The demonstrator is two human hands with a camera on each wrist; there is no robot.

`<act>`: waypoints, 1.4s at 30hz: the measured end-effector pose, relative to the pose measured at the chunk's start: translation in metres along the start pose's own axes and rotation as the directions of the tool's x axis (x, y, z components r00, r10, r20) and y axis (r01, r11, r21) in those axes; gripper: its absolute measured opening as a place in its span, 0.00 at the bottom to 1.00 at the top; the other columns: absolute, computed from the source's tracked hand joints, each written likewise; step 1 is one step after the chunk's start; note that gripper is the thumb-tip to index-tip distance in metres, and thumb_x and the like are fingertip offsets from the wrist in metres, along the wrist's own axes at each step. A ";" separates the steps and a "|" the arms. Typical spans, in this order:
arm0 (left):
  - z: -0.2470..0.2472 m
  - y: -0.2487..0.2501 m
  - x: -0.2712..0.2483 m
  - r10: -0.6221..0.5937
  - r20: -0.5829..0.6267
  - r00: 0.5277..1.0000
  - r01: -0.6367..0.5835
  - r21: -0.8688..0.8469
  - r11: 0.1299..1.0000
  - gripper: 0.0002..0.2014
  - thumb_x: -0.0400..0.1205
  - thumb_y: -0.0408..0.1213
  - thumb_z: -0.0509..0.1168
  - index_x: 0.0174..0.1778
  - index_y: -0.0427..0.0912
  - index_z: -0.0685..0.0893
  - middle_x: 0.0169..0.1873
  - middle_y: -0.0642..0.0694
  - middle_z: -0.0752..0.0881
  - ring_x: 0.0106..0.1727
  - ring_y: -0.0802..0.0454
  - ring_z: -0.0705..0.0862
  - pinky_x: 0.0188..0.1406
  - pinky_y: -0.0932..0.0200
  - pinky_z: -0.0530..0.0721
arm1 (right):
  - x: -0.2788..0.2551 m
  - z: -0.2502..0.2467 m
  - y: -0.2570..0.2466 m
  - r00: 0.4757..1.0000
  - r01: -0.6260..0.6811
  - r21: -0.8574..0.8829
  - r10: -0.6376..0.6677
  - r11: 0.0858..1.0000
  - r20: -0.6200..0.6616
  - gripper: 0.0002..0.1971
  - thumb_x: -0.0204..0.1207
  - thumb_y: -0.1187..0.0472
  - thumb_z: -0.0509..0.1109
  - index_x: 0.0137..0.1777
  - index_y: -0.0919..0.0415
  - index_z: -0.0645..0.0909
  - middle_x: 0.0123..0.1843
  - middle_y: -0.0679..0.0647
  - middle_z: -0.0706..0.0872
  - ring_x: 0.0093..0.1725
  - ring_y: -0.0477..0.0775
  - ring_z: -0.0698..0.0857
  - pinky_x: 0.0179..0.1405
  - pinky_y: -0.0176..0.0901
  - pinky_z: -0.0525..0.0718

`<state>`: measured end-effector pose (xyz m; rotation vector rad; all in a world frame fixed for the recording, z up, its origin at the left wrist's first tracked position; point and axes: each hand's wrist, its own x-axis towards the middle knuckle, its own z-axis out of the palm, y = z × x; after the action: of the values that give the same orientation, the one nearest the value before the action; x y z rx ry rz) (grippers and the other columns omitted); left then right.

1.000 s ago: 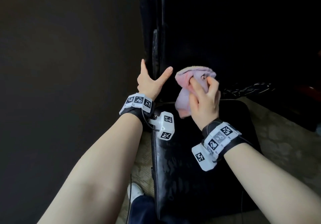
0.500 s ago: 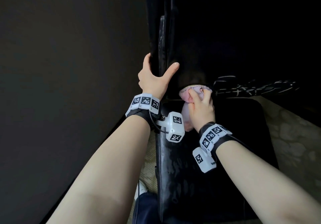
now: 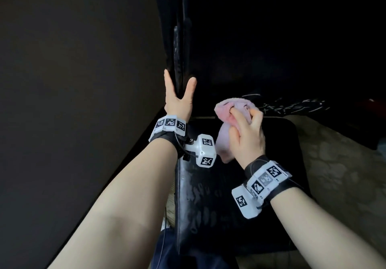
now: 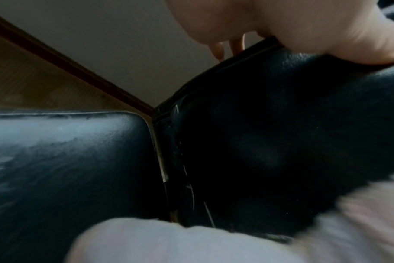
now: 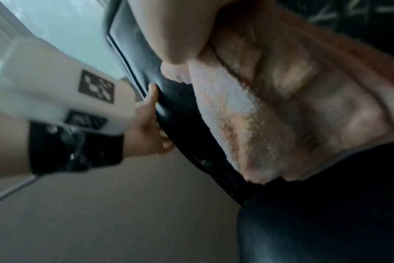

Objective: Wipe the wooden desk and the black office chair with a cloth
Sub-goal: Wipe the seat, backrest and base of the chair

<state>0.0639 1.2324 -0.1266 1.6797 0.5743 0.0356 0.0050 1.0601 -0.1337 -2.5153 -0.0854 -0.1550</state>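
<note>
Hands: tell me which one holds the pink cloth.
The right hand grips the bunched pink cloth at the chair's backrest. The left hand holds no cloth, only the backrest's edge.

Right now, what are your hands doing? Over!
Left hand gripping chair back edge. Right hand holding pink cloth at backrest. Nothing in the way.

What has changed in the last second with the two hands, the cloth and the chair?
The right hand carried the pink cloth down the chair backrest towards the seat, then slightly up again. The left hand stayed gripping the backrest's edge, and the cloth stayed held.
</note>
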 end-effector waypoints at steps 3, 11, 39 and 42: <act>0.009 -0.003 -0.001 0.013 -0.005 1.000 -0.013 -0.036 0.999 0.41 0.79 0.63 0.59 0.83 0.58 0.44 0.83 0.56 0.54 0.82 0.56 0.56 0.80 0.56 0.55 | 0.016 -0.017 0.001 0.971 0.081 0.041 -0.069 0.996 -0.227 0.23 0.72 0.67 0.62 0.65 0.46 0.70 0.67 0.62 0.66 0.54 0.66 0.81 0.47 0.53 0.85; 0.024 -0.001 -0.002 0.002 -0.046 0.999 -0.004 -0.045 0.999 0.35 0.85 0.56 0.54 0.84 0.55 0.45 0.83 0.55 0.51 0.83 0.57 0.53 0.70 0.68 0.51 | 0.068 -0.012 0.018 0.969 0.000 0.018 0.005 1.000 -0.247 0.23 0.72 0.68 0.60 0.64 0.44 0.65 0.67 0.68 0.69 0.54 0.68 0.80 0.40 0.51 0.83; 0.076 0.016 -0.016 -0.181 -0.217 0.959 0.162 -0.105 0.981 0.30 0.87 0.53 0.50 0.83 0.45 0.54 0.83 0.49 0.56 0.82 0.55 0.56 0.69 0.71 0.53 | 0.012 0.015 0.087 0.887 -0.287 -0.267 0.360 0.920 0.288 0.24 0.79 0.63 0.57 0.75 0.47 0.68 0.70 0.56 0.65 0.64 0.62 0.75 0.51 0.53 0.79; 0.093 0.025 -0.034 -0.297 -0.227 0.928 0.273 -0.129 0.953 0.32 0.88 0.52 0.51 0.84 0.43 0.47 0.84 0.48 0.50 0.83 0.53 0.51 0.76 0.65 0.48 | 0.004 -0.020 0.084 0.938 -0.239 -0.209 0.281 0.948 0.201 0.25 0.77 0.64 0.60 0.75 0.50 0.70 0.71 0.58 0.66 0.62 0.63 0.76 0.55 0.55 0.79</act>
<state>0.0744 1.1323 -0.1119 1.4944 0.9853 0.0587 0.0152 0.9809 -0.1654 -2.6877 0.1789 0.2479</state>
